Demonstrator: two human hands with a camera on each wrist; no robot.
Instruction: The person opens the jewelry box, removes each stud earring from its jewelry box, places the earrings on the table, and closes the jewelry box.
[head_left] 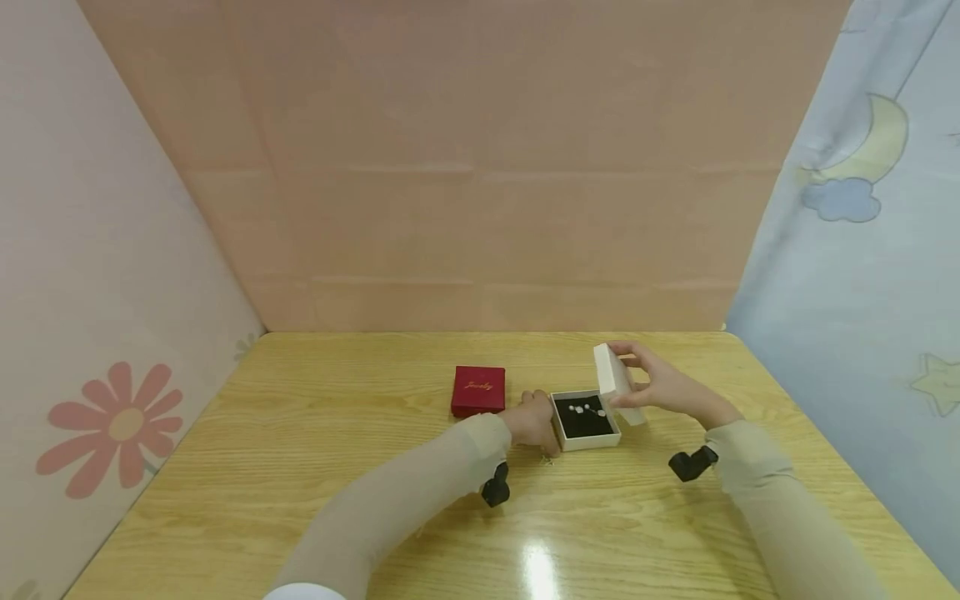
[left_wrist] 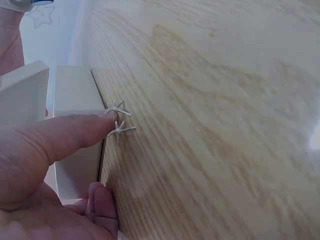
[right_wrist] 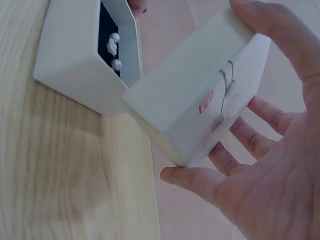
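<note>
A white jewelry box base (head_left: 588, 444) stands uncovered on the table. Small pearl-like jewelry pieces (head_left: 588, 409) lie on its black insert (head_left: 588, 427). My left hand (head_left: 531, 419) grips the box at its left end, thumb at the near corner and fingers at the far side. Just by that thumb tip, two small silvery star-shaped pieces (left_wrist: 119, 130) lie on the wood. My right hand (head_left: 660, 386) holds the white lid (right_wrist: 200, 90), tilted steeply beside the box's right edge. Thumb and fingers span the lid's edges; a red mark and dark hook shapes show on its face.
Behind my left hand sits a closed red box (head_left: 478, 387) with gold lettering. The wooden table (head_left: 360, 375) meets a tan backdrop (head_left: 480, 208), with patterned sheets (head_left: 840, 275) at the sides. A black wrist mount (head_left: 496, 485) hangs under each forearm.
</note>
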